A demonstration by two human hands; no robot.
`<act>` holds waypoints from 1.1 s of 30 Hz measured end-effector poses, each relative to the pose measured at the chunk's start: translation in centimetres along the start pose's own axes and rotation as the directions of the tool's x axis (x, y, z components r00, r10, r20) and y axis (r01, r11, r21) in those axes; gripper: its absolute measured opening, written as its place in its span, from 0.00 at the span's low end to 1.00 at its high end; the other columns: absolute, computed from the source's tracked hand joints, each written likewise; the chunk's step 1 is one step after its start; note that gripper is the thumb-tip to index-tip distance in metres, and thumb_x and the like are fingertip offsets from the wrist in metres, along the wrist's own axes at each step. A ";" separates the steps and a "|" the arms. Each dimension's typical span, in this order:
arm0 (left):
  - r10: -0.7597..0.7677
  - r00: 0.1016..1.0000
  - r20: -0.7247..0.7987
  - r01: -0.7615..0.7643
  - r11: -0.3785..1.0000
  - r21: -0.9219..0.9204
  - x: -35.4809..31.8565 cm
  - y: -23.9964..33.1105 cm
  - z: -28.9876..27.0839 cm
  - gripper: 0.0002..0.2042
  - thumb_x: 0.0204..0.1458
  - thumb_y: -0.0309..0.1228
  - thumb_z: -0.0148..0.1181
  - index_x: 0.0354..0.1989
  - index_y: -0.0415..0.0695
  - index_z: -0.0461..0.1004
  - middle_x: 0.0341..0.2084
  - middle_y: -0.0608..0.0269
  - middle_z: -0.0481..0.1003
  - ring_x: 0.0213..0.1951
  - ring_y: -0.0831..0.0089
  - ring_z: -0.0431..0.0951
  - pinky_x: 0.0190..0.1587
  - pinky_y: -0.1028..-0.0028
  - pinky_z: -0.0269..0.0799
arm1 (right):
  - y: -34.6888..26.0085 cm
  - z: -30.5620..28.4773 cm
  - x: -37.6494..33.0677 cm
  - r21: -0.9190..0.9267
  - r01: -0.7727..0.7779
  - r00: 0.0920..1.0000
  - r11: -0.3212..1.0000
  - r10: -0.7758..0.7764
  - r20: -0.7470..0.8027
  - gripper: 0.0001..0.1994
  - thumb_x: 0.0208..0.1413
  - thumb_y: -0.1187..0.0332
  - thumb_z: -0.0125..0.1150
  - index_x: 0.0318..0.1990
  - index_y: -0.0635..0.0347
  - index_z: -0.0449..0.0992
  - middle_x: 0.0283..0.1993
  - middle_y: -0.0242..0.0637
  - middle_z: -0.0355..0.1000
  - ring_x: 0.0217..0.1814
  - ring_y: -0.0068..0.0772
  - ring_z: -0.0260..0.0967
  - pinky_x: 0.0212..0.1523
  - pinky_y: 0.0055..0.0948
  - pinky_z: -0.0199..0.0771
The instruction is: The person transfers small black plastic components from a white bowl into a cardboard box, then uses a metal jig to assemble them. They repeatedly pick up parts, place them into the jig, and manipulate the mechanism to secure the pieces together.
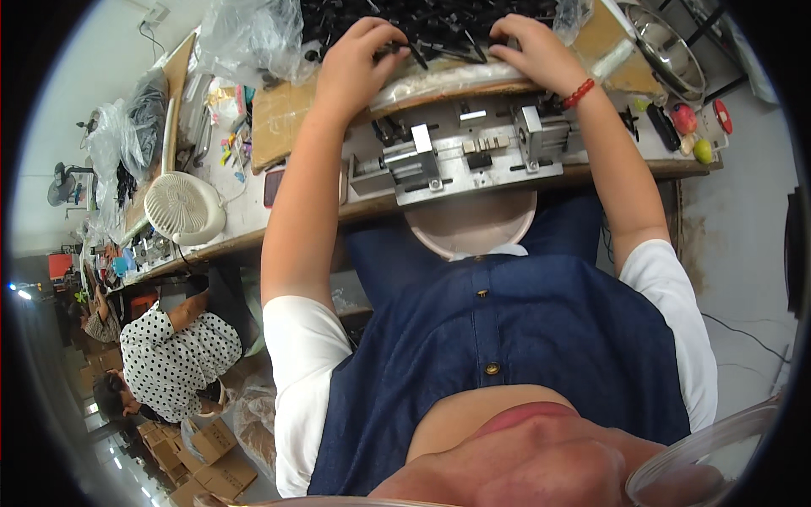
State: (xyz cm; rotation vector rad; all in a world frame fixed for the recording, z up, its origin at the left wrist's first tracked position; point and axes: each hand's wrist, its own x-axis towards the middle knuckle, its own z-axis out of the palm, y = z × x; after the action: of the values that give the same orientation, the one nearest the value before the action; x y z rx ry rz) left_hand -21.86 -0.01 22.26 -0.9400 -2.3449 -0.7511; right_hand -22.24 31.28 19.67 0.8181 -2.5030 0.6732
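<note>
Black parts pile [439, 25] sits at the far edge of the bench [253, 224], spilling out of a clear bag [245, 34] onto a board [456, 84]. My left hand [359, 63] is curled into the pile with a thin black piece pinched at the fingertips; my right hand [536, 51] lies flatter on the pile, fingers bent, and I can't tell if it actually has hold of anything. Risks as I see them: pieces look tangled, so pulling one could drag others off the board's near lip and down into the metal jig [460, 156] just below, jamming its slides or blocks. The pink bowl [470, 228] under the near edge would catch only what falls dead centre. Both forearms cross over the jig, so a wrist or my red bracelet [579, 93] could snag a clamp. Fan [182, 207] off to the left edge might shift the loose bag. Steel bowl [667, 51] at the far right corner is well apart, no issue.
</note>
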 end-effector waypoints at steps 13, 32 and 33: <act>-0.387 0.922 0.006 0.381 0.907 -0.178 -0.8 0.7 0.4 0.23 0.57 0.23 0.65 0.63 0.43 0.74 0.35 0.52 0.82 0.35 0.71 0.80 0.43 0.71 0.76 | -10.2 0.1 -11.2 0.848 -0.287 0.904 0.445 0.418 0.086 0.09 0.61 0.75 0.67 0.48 0.63 0.81 0.36 0.33 0.80 0.32 0.17 0.77 0.27 0.17 0.74; -0.457 0.852 -0.255 0.160 0.692 -0.704 -5.1 3.8 0.6 0.11 0.59 0.24 0.65 0.50 0.40 0.78 0.38 0.64 0.81 0.36 0.78 0.80 0.39 0.78 0.75 | -11.9 6.7 -13.9 0.109 0.109 0.980 0.988 -0.089 -0.181 0.13 0.49 0.66 0.75 0.37 0.63 0.78 0.50 0.37 0.78 0.43 0.39 0.75 0.43 0.33 0.78; -0.468 0.844 -0.262 0.150 0.676 -0.722 -5.4 4.2 0.5 0.11 0.60 0.25 0.67 0.50 0.39 0.82 0.40 0.64 0.84 0.37 0.80 0.81 0.40 0.80 0.75 | -11.9 6.7 -13.9 0.088 0.121 0.978 0.989 -0.103 -0.180 0.13 0.49 0.66 0.75 0.36 0.62 0.78 0.50 0.36 0.78 0.42 0.38 0.74 0.42 0.33 0.78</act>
State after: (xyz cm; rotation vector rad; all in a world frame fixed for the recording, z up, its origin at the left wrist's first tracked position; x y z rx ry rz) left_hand -15.48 0.34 19.82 -0.5148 -1.8385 -1.8554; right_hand -6.07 25.09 10.83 0.8873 -2.2636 0.7980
